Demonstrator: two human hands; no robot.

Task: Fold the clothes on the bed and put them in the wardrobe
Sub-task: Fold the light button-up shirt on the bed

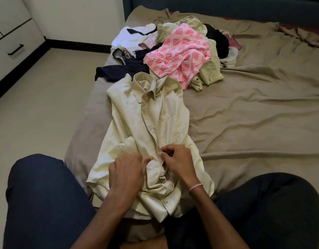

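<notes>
Nearest, the left hand (pixel 127 170) grips the cream shirt (pixel 155 114) beside its placket and the right hand (pixel 176 161) pinches the placket edge. Recommendation: align both fronts flat before folding. The shirt lies on the bed (pixel 254 114), long axis running away from the person, collar toward the unfolded pile (pixel 182 56).

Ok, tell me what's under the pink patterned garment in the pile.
A pale green garment pokes out from beneath the pink patterned garment on its right, a navy garment on its left. Anything else beneath is covered.
</notes>
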